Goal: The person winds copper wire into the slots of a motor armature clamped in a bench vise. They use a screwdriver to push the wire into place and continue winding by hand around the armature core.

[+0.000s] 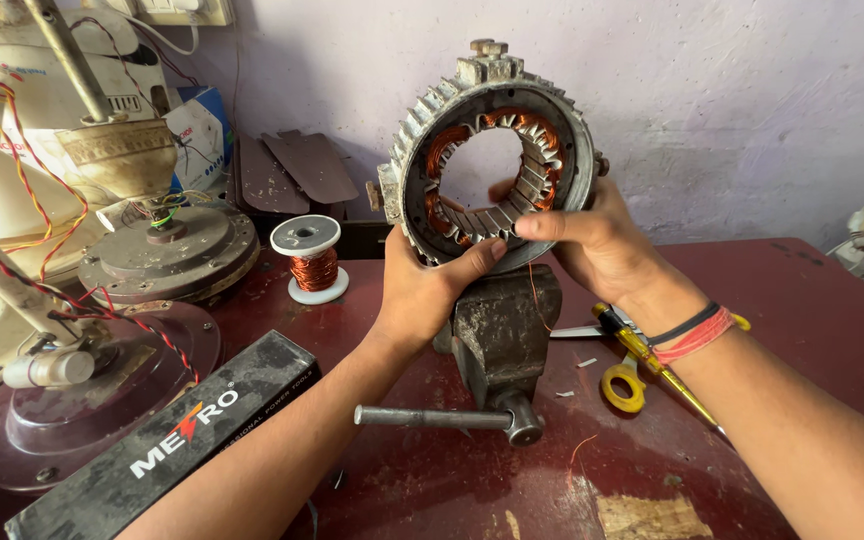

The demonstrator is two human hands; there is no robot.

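- Left hand (422, 290) grips the motor stator (492, 155) at its lower left rim.
- Right hand (602, 240) clasps its right rim, fingers inside the bore.
- Stator held upright above the bench vise (502, 330), centre.
- Long black box (167, 440) with white and orange lettering lies near left.
- Copper wire spool (309, 258) stands far left of the vise.

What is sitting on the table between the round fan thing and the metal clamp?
A spool of copper wire stands between the fan motor housing and the bench vise, seen in the head view.

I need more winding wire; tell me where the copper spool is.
The copper spool stands upright on the red table, left of the vise and just right of the fan motor housing.
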